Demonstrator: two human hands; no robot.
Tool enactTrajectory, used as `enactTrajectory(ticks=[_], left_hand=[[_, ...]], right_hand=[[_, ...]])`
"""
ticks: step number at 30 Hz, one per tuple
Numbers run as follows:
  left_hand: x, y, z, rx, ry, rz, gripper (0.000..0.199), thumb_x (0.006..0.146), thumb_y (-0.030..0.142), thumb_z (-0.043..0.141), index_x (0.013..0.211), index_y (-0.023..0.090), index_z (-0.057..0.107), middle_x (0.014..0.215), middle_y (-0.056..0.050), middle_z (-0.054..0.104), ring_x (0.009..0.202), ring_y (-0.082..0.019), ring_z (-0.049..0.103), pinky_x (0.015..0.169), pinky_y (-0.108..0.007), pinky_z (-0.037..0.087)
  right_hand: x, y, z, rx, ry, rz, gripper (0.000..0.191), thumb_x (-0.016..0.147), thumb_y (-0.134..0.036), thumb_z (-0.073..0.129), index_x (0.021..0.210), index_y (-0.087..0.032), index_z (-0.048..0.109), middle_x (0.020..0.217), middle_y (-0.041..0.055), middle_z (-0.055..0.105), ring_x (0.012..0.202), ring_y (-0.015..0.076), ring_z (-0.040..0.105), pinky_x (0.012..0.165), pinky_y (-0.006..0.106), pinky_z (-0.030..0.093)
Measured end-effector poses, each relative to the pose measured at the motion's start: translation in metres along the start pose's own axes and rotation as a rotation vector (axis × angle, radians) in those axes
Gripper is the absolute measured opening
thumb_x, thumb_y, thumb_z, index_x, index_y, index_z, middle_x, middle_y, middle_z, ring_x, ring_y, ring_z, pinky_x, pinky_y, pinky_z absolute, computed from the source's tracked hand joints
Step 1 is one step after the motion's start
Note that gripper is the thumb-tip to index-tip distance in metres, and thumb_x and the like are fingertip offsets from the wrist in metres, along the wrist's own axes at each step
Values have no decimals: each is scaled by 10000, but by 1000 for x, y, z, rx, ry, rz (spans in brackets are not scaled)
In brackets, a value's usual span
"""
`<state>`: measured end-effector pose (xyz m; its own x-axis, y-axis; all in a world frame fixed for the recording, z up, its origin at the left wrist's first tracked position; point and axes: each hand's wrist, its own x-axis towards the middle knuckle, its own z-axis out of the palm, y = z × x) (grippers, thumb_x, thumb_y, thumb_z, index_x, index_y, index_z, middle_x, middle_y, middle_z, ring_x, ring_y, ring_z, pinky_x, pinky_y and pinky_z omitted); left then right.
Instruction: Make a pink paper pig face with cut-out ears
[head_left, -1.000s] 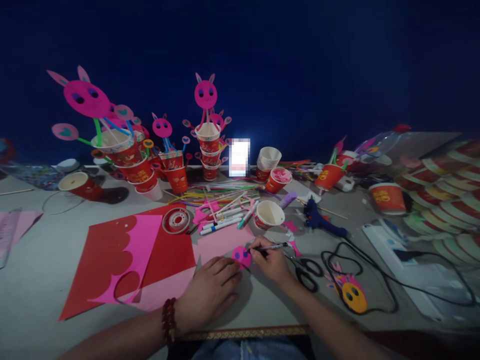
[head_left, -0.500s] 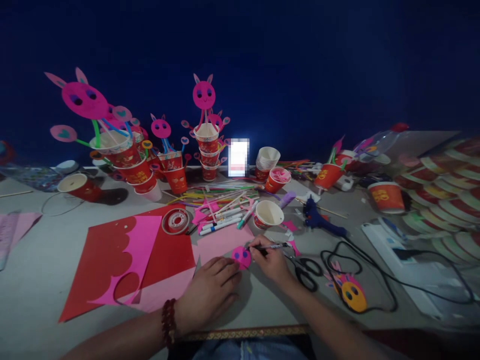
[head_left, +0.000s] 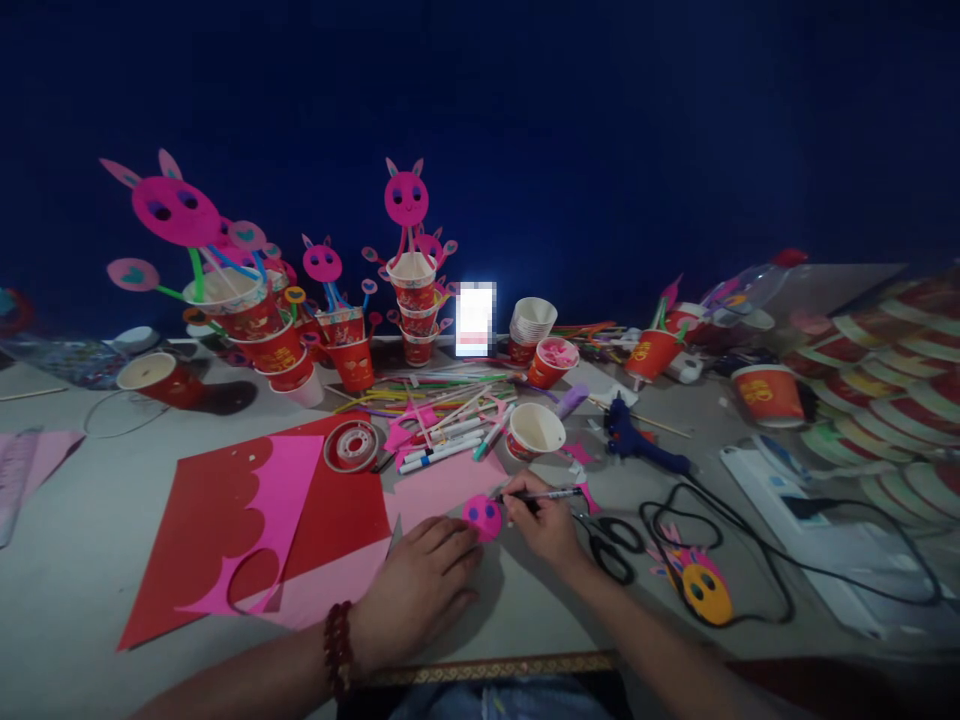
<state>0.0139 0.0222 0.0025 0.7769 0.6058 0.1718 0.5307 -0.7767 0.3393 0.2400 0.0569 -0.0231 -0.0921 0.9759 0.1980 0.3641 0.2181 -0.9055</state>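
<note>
A small round pink paper face [head_left: 482, 517] with two blue eyes lies on the table in front of me. My left hand [head_left: 427, 580] rests flat beside it, fingertips on its left edge. In my right hand [head_left: 546, 525] a black pen [head_left: 551, 493] is gripped, its tip at the upper right of the paper face. Black-handled scissors [head_left: 615, 548] lie to the right of that hand. Beyond both hands are a pale pink sheet [head_left: 442, 492] and several markers [head_left: 442, 450].
Red and pink sheets [head_left: 165, 540] lie at left, with a tape roll [head_left: 351, 445] on them. An empty paper cup [head_left: 535, 430] stands ahead. A blue glue gun [head_left: 637, 445] and its black cord lie at right, near a yellow paper face [head_left: 705, 592]. Cup figures [head_left: 274, 345] stand behind.
The pen tip has shifted very slightly right, away from the edge of the paper face. My left hand stays on the paper. The whole view has tilted a little.
</note>
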Motion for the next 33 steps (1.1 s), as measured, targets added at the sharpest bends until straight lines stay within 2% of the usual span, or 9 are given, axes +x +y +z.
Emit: enactTrajectory(ticks=[23, 33], left_hand=[[1, 1, -4, -15, -17, 10, 301, 953, 291, 583, 1238, 194, 582, 1316, -74, 623, 1230, -261, 532, 1051, -455, 447], [0, 3, -5, -17, -29, -5, 292, 943, 289, 604, 1222, 202, 592, 1334, -51, 617, 1241, -256, 523, 1071, -448, 433]], right_hand=[[1, -6, 0, -41, -36, -2, 128, 837, -197, 515, 732, -221, 585, 651, -19, 577, 631, 165, 545, 590, 255, 413], [1, -2, 0, -49, -14, 2, 136, 857, -210, 520, 737, -227, 583, 658, -19, 581, 634, 169, 559, 596, 257, 421]])
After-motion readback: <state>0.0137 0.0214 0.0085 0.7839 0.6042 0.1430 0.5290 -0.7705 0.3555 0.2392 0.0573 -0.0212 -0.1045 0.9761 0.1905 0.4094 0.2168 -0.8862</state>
